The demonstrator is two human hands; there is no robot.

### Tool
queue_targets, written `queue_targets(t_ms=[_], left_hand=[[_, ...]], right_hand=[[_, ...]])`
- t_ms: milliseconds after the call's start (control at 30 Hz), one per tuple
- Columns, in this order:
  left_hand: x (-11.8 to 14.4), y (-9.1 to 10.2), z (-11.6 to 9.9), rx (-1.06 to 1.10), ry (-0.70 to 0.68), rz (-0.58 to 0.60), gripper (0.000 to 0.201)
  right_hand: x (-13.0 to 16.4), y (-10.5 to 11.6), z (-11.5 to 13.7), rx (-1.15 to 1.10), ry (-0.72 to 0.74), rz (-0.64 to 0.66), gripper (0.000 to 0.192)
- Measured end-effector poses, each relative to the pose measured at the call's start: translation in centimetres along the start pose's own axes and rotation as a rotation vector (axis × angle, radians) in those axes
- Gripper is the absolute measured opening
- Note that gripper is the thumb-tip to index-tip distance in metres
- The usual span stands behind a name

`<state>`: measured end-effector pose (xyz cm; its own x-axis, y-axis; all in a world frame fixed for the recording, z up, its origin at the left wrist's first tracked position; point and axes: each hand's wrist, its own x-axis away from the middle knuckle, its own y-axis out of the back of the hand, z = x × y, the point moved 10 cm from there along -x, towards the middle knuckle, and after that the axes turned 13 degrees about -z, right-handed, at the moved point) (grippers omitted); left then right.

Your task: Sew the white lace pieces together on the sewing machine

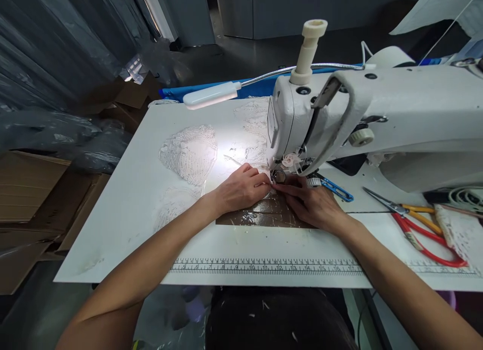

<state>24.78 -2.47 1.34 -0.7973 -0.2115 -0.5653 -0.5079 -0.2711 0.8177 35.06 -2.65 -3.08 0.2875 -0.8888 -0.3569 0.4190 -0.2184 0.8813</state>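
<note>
needle area hidden behind fingertips (269,184) — glare-washed lace (188,153), sewing machine (377,113) cut off at right edge

A white table (124,199) fills the middle, a printed ruler (264,266) along its near edge. Beyond its left edge lie cardboard boxes (33,189) and dark plastic sheeting (56,48). Behind the far edge, a dark floor (241,55) meets grey cabinets (302,10). A gooseneck lamp (211,94) throws a bright patch on the table.

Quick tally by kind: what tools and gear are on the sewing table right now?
White industrial sewing machine: 1
White gooseneck lamp: 1
Scissors, red-handled and orange-handled: 2
Blue-handled tool: 1
White lace pieces, left and right: 2
Total: 7
</note>
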Motion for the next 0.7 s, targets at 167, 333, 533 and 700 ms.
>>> queue_targets(t_ms=[167,333,533,700], left_hand=[[0.02,0.72,-0.18,0.034,0.033,-0.026,0.016],[0.11,0.93,-0.33,0.013,0.02,-0.054,0.015],[0.3,0.88,-0.51,0.006,0.003,-0.058,0.015],[0.44,0.78,-0.48,0.007,0.006,-0.054,0.016]], right_hand=[[0.24,-0.13,0.05,0.001,0.0,0.011,0.039],[0.36,-0.28,0.08,0.008,0.019,0.002,0.039],[0.31,0.02,-0.41,-0.126,-0.038,-0.015,0.038],[0.23,0.35,-0.54,-0.201,-0.054,-0.034,0.038]])
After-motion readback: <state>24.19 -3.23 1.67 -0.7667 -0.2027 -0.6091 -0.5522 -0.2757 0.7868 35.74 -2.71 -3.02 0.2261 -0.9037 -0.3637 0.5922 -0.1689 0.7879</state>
